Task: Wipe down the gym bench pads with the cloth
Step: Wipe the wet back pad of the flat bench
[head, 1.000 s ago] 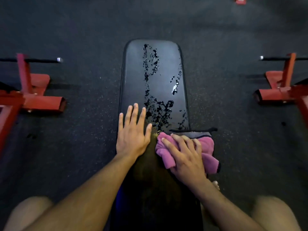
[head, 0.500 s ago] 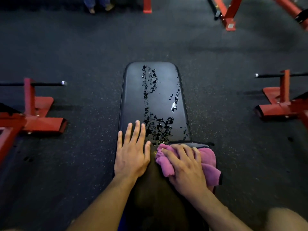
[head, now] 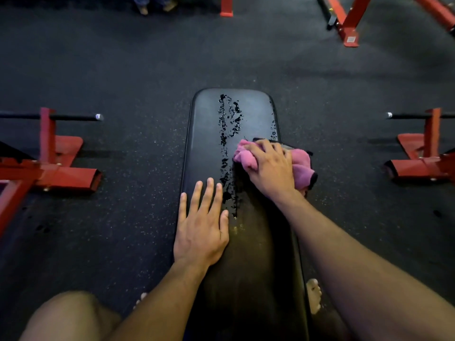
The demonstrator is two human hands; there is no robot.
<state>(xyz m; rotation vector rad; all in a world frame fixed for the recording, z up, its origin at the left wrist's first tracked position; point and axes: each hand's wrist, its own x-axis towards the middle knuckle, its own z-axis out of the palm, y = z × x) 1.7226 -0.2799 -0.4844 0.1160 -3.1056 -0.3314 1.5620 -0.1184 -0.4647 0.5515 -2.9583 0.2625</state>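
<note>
A long black bench pad (head: 209,124) runs away from me down the middle of the view, with a streak of liquid droplets (head: 227,124) along its centre. My right hand (head: 269,166) grips a bunched pink cloth (head: 301,163) and presses it on the pad's right side, about halfway along. My left hand (head: 202,225) lies flat, fingers spread, on the pad's left edge nearer to me. The pad surface between the cloth and me looks dull and free of droplets.
Red steel rack feet with black pegs stand on the dark rubber floor at left (head: 56,168) and right (head: 423,156). More red frame legs (head: 349,23) stand at the far right. Someone's feet (head: 155,3) show at the top edge. My knees and bare toes flank the bench.
My right hand has pushed the pink cloth forward along the pad's right side, away from me, clearing droplets behind it. My left hand has stayed flat on the left edge.
</note>
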